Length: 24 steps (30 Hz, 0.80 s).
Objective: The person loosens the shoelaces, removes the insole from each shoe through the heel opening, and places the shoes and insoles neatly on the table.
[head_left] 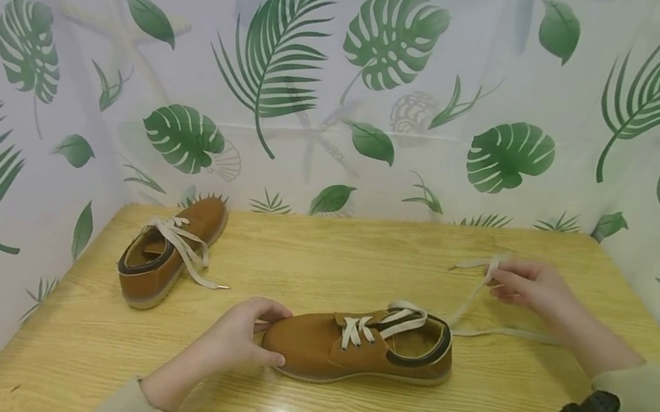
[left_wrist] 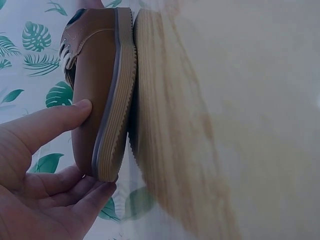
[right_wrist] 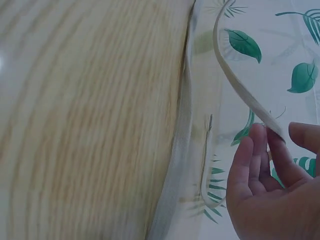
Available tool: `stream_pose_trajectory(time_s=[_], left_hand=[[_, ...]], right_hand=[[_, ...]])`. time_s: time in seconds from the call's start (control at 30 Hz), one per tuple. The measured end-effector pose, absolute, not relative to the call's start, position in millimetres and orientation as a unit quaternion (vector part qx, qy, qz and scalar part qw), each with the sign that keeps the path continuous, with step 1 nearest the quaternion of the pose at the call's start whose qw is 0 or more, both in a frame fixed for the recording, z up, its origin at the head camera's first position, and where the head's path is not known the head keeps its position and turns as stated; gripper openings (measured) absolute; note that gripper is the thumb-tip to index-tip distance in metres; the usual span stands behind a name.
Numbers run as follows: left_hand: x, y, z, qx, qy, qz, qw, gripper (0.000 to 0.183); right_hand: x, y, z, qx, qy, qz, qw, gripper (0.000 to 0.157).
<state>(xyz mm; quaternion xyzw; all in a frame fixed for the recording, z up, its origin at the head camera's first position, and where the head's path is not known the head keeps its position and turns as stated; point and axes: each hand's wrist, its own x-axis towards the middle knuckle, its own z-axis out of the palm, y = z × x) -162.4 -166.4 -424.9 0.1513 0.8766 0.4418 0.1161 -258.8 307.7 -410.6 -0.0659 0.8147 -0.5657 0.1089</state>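
A brown lace-up shoe (head_left: pixel 308 346) with cream laces sits sole down on the table, toe to the left. My left hand (head_left: pixel 244 340) grips its toe, thumb on the near side and fingers round the front. In the left wrist view the thumb presses on the brown upper (left_wrist: pixel 95 75), above the ribbed sole. To the right of the heel, my right hand (head_left: pixel 527 288) pinches a cream shoelace (head_left: pixel 472 300) that runs up from the shoe. The lace's tipped end dangles in a loop beside the fingers in the right wrist view. A second lace (head_left: pixel 504 332) stretches right along the tabletop.
The matching brown shoe (head_left: pixel 207 219) stands at the back left, its loose lace (head_left: pixel 186 252) trailing onto the wooden table (head_left: pixel 246 409). A white leaf-print cloth (head_left: pixel 315 139) hangs behind the table and along its sides.
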Motion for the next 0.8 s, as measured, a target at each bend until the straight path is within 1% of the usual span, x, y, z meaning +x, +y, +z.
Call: stream_pose_trajectory(time_s=[0.13, 0.17, 0.33, 0.57, 0.67, 0.8], left_hand=[[-162.4, -167.3, -424.5, 0.155, 0.875, 0.444, 0.116, 0.059], [-162.3, -167.5, -424.4, 0.157, 0.875, 0.444, 0.115, 0.059], [-161.2, -168.1, -423.0, 0.158, 0.873, 0.447, 0.114, 0.059], [-161.3, -167.8, -423.9, 0.158, 0.871, 0.45, 0.115, 0.06], [-161.9, -167.6, -424.8, 0.159, 0.872, 0.449, 0.114, 0.06], [-162.8, -167.7, -425.9, 0.162, 0.871, 0.45, 0.114, 0.059]], right_hand=[[-253.7, 305.6, -406.2, -0.067, 0.871, -0.473, 0.117, 0.04], [-252.7, 305.7, -405.1, -0.066, 0.88, -0.456, 0.119, 0.041], [-249.3, 307.6, -400.3, -0.062, 0.903, -0.405, 0.127, 0.041], [-244.3, 309.8, -393.3, -0.055, 0.912, -0.385, 0.133, 0.044], [-241.7, 310.4, -389.2, -0.06, 0.922, -0.361, 0.128, 0.044], [-239.6, 312.9, -385.8, -0.087, 0.941, -0.308, 0.105, 0.041]])
